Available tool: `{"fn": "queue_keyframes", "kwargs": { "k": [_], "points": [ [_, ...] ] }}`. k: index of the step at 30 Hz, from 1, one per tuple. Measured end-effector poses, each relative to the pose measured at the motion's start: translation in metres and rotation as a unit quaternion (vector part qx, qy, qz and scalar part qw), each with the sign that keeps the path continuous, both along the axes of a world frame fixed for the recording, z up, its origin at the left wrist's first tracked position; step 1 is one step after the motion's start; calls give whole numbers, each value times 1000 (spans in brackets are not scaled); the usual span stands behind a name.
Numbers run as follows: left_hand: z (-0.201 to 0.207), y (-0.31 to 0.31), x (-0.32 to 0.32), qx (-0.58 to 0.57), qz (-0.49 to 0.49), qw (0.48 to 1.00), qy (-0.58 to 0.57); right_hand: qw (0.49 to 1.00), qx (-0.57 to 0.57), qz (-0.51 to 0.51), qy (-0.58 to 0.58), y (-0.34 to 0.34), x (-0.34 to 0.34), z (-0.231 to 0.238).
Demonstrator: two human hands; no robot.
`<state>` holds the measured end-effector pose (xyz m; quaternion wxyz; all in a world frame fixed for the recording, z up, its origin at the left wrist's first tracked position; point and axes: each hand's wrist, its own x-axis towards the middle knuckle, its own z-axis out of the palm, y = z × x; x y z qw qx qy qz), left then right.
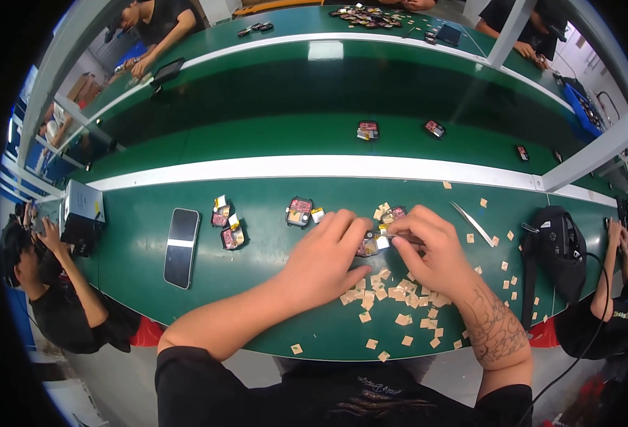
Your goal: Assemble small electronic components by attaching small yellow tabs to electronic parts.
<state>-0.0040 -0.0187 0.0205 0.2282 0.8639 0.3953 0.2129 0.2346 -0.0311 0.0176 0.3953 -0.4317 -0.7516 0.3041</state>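
Between my hands lies a small open black electronic device case (366, 249) with a circuit board inside. A little silver battery pouch (382, 242) with yellow tape sits at its right edge. My left hand (330, 252) grips the case from the left, fingers bent over it and thumb stretched toward me. From the right, my right hand (431, 245) pinches thumb and forefinger together at the battery; what is between the fingertips is too small to make out. Another open case (398, 212) lies just beyond, partly hidden by my right hand. Tan square stickers (404, 293) are scattered below my hands.
Farther left are more open cases (299, 211) (233, 236) and a phone (181, 248). White tweezers (473, 224) and a black pouch (557, 252) lie to the right. Beyond a white rail (314, 168), a green belt carries several cases (368, 130). Other people work around.
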Motion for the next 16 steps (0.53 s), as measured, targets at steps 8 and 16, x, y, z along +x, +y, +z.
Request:
{"fn": "queue_keyframes", "kwargs": {
  "k": [8,16],
  "points": [
    [-11,2,0,41,-43,998,-29,967,13,-17,-255,-18,-8,16],
    [-14,-1,0,117,-76,990,-7,938,65,-40,-338,-26,-15,7]
  ]
}}
